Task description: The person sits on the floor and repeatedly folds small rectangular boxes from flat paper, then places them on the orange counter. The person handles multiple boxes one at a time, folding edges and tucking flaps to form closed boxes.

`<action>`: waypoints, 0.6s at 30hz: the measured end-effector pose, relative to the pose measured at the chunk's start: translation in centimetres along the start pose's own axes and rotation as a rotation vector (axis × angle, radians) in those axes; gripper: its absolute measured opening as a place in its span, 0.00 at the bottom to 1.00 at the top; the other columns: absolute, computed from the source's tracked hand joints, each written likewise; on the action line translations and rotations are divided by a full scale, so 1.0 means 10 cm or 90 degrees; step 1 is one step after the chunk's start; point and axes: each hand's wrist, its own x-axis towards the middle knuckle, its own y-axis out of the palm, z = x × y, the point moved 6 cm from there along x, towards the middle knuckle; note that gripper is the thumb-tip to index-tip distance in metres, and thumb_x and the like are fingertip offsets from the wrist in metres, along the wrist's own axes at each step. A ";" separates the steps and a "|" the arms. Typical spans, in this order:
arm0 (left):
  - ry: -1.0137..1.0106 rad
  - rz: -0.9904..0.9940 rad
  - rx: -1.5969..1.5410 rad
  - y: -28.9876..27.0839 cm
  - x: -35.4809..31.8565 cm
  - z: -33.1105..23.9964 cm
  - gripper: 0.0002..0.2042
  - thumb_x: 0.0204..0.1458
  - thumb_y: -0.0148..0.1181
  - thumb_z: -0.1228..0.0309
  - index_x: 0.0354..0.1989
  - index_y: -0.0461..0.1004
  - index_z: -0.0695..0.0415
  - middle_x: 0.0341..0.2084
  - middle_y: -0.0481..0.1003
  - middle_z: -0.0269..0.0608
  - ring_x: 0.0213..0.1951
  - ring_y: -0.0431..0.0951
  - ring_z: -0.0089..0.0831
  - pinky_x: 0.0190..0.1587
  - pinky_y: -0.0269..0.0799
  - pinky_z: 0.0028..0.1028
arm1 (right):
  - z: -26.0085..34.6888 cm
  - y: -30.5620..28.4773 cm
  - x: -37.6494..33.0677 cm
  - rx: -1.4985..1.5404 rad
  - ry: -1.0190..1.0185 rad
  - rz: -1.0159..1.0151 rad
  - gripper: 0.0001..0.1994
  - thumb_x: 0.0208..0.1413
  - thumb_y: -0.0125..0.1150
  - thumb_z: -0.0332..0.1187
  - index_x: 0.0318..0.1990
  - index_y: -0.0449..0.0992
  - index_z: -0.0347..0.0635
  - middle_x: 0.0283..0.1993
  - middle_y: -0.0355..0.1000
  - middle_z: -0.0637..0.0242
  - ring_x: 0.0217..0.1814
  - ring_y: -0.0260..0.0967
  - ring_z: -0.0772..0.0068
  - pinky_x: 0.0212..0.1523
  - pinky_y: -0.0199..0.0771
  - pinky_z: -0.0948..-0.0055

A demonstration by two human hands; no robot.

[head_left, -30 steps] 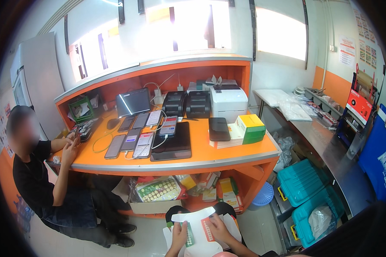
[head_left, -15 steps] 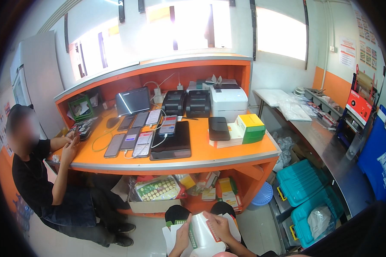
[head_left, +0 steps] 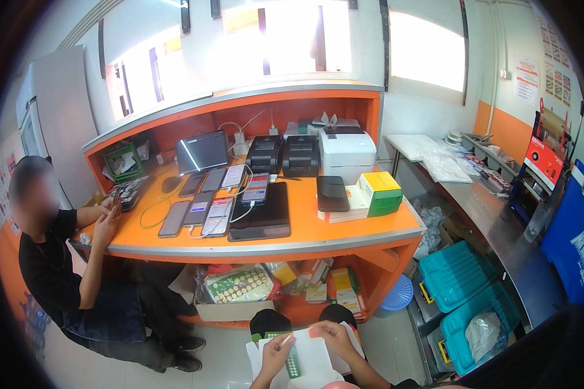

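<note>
White sheets of paper (head_left: 315, 360) lie across my lap, with a green-and-white patterned strip (head_left: 294, 364) on them. My left hand (head_left: 274, 356) is closed in a pinch over the left side of the sheets, by the green strip. A small pale bit shows at its fingertips, too small to name. My right hand (head_left: 334, 340) is closed too, with thumb and fingertips on a small red-orange piece (head_left: 315, 332) above the paper's far edge. The hands are apart from each other.
Ahead stands an orange desk (head_left: 344, 230) with several phones, a black tablet (head_left: 266, 217), a laptop (head_left: 202, 153) and a white label printer (head_left: 347, 153). A seated person (head_left: 52, 253) handles a phone at left. Teal toolboxes (head_left: 451, 275) stand at right.
The glossy white sheet with a red strip that both hands held up is no longer raised. My hands have moved slightly apart, and the right now pinches a small red-orange piece.
</note>
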 end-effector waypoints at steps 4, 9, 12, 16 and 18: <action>0.000 0.038 -0.020 0.01 0.00 -0.03 0.12 0.59 0.59 0.70 0.46 0.77 0.66 0.38 0.78 0.34 0.37 0.74 0.16 0.41 0.70 0.17 | -0.29 -0.07 0.08 0.201 0.156 0.050 0.17 0.65 0.49 0.43 0.49 0.76 0.39 0.42 0.75 0.69 0.47 0.70 0.79 0.51 0.67 0.77; -0.010 0.050 0.064 -0.02 -0.04 -0.06 0.14 0.59 0.58 0.70 0.48 0.76 0.66 0.40 0.78 0.37 0.38 0.74 0.18 0.42 0.70 0.18 | -0.19 0.01 -0.09 0.103 0.183 0.206 0.18 0.65 0.50 0.41 0.54 0.73 0.38 0.39 0.74 0.71 0.45 0.69 0.80 0.50 0.67 0.79; -0.011 0.045 0.063 -0.01 -0.08 -0.08 0.14 0.59 0.58 0.69 0.48 0.76 0.66 0.39 0.79 0.38 0.39 0.75 0.19 0.42 0.70 0.19 | -0.10 0.05 -0.14 -0.038 0.149 0.227 0.18 0.65 0.52 0.41 0.52 0.75 0.36 0.37 0.74 0.72 0.43 0.68 0.84 0.47 0.66 0.81; 0.024 0.034 0.111 0.00 -0.10 -0.10 0.14 0.58 0.59 0.69 0.46 0.77 0.66 0.37 0.80 0.38 0.38 0.75 0.19 0.42 0.70 0.19 | -0.07 0.06 -0.04 -0.269 0.069 0.232 0.17 0.64 0.54 0.41 0.46 0.78 0.34 0.33 0.74 0.73 0.40 0.66 0.88 0.44 0.66 0.83; 0.010 0.026 0.101 -0.02 -0.08 -0.05 0.13 0.58 0.59 0.69 0.45 0.78 0.66 0.36 0.80 0.38 0.37 0.75 0.19 0.41 0.70 0.19 | -0.09 0.05 0.00 -0.368 0.065 0.228 0.17 0.64 0.54 0.41 0.46 0.78 0.33 0.34 0.74 0.72 0.39 0.66 0.87 0.43 0.66 0.83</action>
